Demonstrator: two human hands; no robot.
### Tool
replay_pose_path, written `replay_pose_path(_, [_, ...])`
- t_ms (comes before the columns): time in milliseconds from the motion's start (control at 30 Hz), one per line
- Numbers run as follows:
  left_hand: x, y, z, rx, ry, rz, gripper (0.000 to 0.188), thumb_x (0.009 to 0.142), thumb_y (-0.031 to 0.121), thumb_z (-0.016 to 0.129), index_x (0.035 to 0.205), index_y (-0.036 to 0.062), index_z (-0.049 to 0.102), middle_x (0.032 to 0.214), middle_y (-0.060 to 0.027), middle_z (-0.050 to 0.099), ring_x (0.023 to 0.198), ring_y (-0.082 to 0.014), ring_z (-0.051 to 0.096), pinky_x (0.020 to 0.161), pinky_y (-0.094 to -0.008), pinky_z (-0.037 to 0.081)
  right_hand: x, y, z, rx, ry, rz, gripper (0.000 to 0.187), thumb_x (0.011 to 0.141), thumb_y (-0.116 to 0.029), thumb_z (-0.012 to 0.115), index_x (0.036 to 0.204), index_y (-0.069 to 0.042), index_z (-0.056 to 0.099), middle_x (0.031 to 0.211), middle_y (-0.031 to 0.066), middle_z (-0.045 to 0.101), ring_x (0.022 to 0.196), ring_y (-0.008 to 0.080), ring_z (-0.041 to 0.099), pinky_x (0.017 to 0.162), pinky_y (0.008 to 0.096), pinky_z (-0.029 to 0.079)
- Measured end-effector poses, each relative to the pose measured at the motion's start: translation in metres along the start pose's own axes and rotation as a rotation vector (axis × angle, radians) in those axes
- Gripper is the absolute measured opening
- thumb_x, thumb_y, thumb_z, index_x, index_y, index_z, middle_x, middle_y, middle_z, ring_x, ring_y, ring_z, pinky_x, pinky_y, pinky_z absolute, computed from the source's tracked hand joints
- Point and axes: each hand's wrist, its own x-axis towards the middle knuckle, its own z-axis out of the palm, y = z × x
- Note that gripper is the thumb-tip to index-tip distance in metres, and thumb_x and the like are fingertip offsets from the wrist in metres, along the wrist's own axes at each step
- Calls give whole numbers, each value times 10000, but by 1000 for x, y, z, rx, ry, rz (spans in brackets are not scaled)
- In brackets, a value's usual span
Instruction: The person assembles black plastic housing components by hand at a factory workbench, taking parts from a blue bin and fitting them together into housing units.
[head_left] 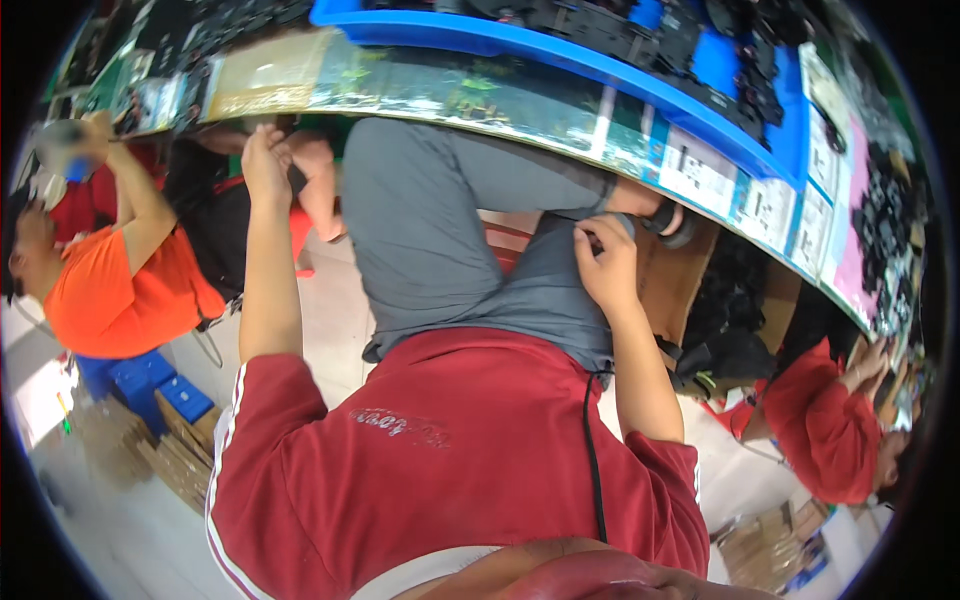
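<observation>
My left hand (266,165) is raised by the near edge of the workbench (420,85), left of my knee. Its fingers are curled together, and anything between them is too small to make out. My right hand (608,265) rests at my right thigh with thumb and fingers closed in a ring. A small dark thing (596,243) shows between them, its kind unclear. Beyond both hands, a blue tray (560,45) on the bench holds several black plastic parts (640,40).
At left sits a person in an orange shirt (130,290); another in red (825,420) works at right. Loose black parts (885,230) crowd the bench's right end. A cardboard box (675,285) stands under the bench. Blue boxes (150,385) and flattened cardboard (175,465) lie on the floor.
</observation>
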Motion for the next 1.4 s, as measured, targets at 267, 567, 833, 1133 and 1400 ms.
replay_pose_path(267, [-118,25,120,607,-302,697,173,933,136,658,838,-4,622,723,-31,548,642,-116,501,608,-259,411,76,-86,-119,-241,268,-377,70,827,-9,700,896,-8,683,857,108,682,754,238,665,707,311,521])
replay_pose_path(567, [-119,21,125,657,-343,879,161,895,82,645,772,0,582,669,-92,511,606,-216,511,577,-339,410,226,-24,-199,-1137,171,12,517,860,-400,675,1245,-59,624,1044,221,710,969,360,697,855,459,540])
replay_pose_path(833, [-131,41,126,551,-357,957,43,888,23,638,873,-14,623,795,-100,559,653,-182,541,604,-293,447,234,-29,-178,-1076,81,237,611,791,-327,700,1292,-15,540,1113,264,674,1055,409,660,888,475,544])
replay_pose_path(1133, [-95,147,208,498,-404,1057,405,903,162,710,1232,-30,574,1124,-169,629,1086,-248,619,904,-315,505,233,-10,-193,-518,109,122,738,733,-347,770,1373,-58,543,1094,216,687,1006,316,679,888,373,517])
replay_pose_path(1400, [-19,142,303,1212,-695,792,1058,749,685,725,1492,11,391,1371,-294,539,1287,-369,541,1074,-377,418,239,-3,-188,-309,106,-14,456,799,-240,719,1222,-77,672,1095,152,701,946,278,676,842,361,526])
